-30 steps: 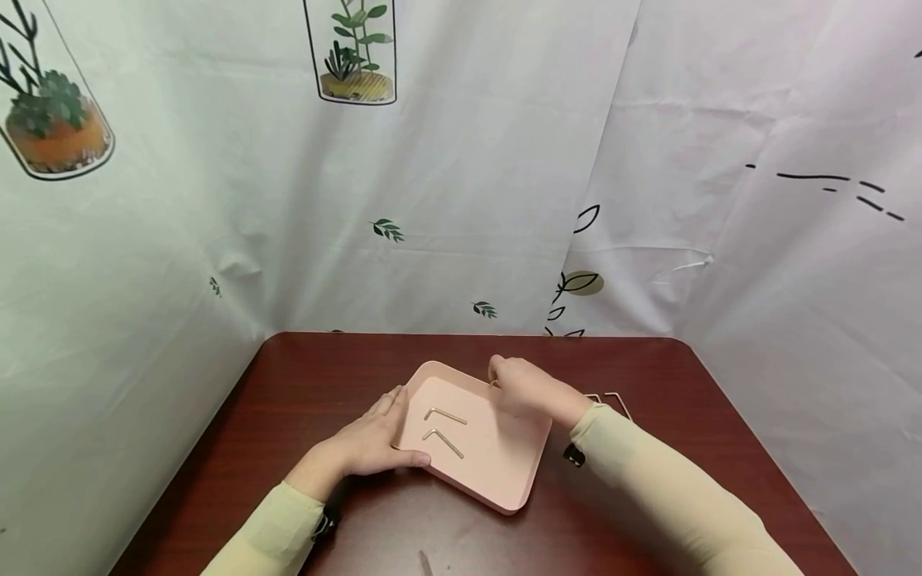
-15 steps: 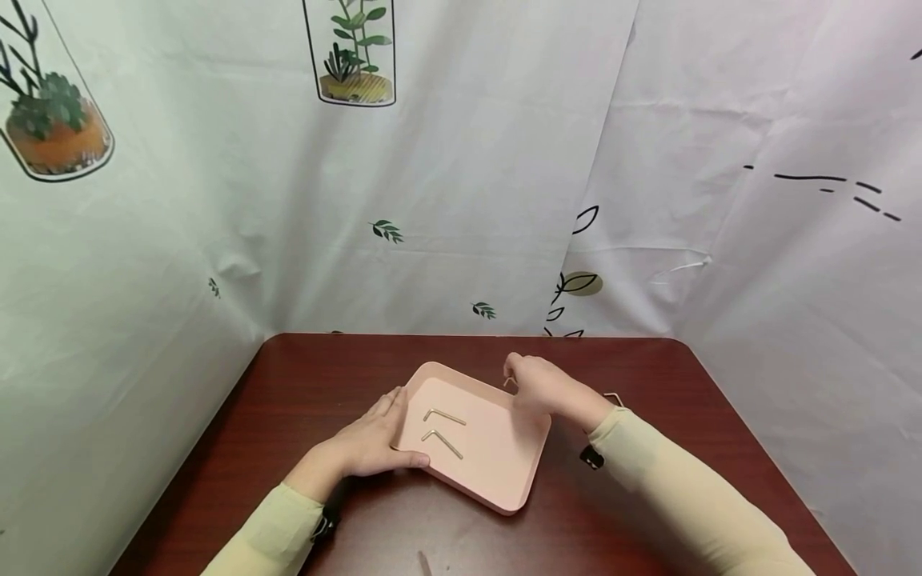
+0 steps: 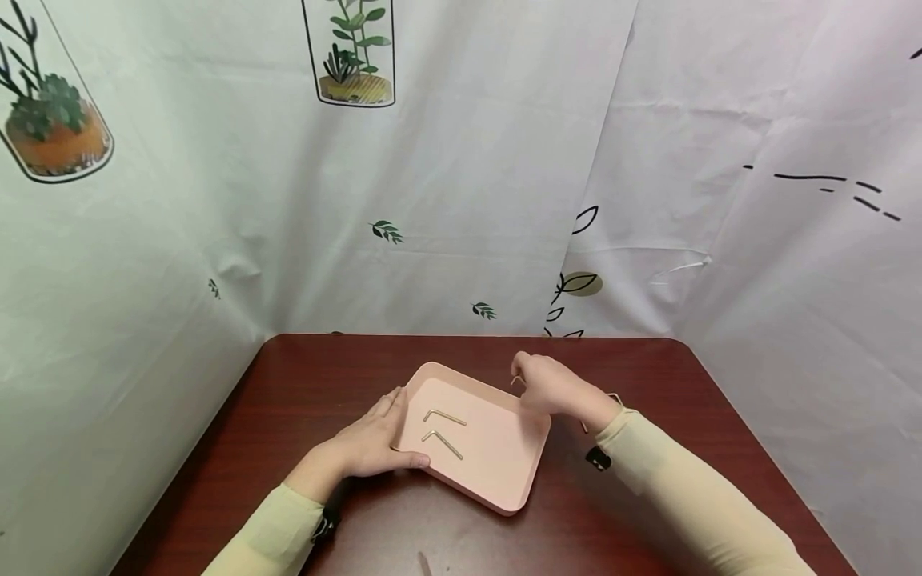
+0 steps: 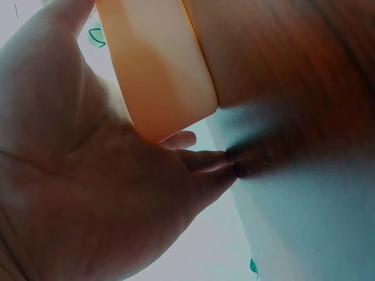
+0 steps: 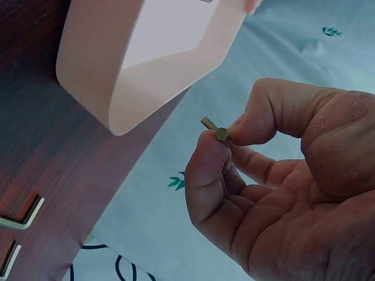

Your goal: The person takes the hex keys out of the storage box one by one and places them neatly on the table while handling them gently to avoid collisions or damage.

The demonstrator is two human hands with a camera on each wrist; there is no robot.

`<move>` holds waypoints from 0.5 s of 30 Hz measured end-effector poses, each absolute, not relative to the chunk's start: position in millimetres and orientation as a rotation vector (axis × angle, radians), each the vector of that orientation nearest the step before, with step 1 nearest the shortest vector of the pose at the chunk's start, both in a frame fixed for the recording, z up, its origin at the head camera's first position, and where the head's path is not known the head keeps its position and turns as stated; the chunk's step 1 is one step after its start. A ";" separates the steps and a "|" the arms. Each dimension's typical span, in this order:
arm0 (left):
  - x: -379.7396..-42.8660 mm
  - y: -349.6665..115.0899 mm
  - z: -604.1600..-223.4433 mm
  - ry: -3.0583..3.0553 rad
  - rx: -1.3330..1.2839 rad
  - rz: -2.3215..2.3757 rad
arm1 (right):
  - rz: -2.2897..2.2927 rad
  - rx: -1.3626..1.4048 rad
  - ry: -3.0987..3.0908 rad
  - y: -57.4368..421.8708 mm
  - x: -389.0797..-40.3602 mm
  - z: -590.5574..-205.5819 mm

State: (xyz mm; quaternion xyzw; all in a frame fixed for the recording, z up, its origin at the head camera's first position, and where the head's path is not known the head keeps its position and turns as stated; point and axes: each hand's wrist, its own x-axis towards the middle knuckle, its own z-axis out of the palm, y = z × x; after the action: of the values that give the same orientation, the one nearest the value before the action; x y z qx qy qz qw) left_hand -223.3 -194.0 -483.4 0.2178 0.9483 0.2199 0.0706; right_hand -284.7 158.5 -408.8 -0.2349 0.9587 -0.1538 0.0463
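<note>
A shallow pink tray (image 3: 497, 460) sits at an angle on the table, with two brassy hex keys (image 3: 442, 417) lying in its left half. My left hand (image 3: 366, 440) rests against the tray's left corner, fingers straight along the outer wall and thumb at the near rim. Beyond the tray's right side, my right hand (image 3: 556, 390) pinches another hex key (image 5: 221, 134) between thumb and forefinger. Its hexagonal end faces the right wrist camera, and the fingers cover part of its length. In the left wrist view, the tray wall (image 4: 161, 64) stands between thumb and fingers.
Two more hex keys lie on the dark red table (image 3: 338, 368) right of the tray; the right wrist view shows one bent end (image 5: 35, 211) and another (image 5: 10, 260). The right forearm overlaps them in the head view. A white patterned sheet (image 3: 461, 200) surrounds the table.
My right hand has moved to the right along the tray's far side, still pinching the hex key. The left hand, the tray and the two keys inside have stayed put.
</note>
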 end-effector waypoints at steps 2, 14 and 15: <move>-223.5 -194.1 -483.7 2.853 0.656 0.661 | -0.477 -0.714 2.930 160.6 -285.1 -408.7; -223.8 -194.5 -484.3 2.856 0.661 0.673 | -0.495 -0.607 2.922 171.9 -285.8 -407.8; -223.8 -194.5 -484.3 2.855 0.662 0.673 | -0.494 -0.603 2.925 173.3 -285.9 -408.2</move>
State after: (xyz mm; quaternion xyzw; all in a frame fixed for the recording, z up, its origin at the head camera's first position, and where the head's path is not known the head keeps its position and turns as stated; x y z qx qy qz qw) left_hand -223.8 -194.5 -484.3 0.2195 0.9473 0.2234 0.0670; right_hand -285.9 173.3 -408.2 -0.1990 0.9647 -0.1629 0.0572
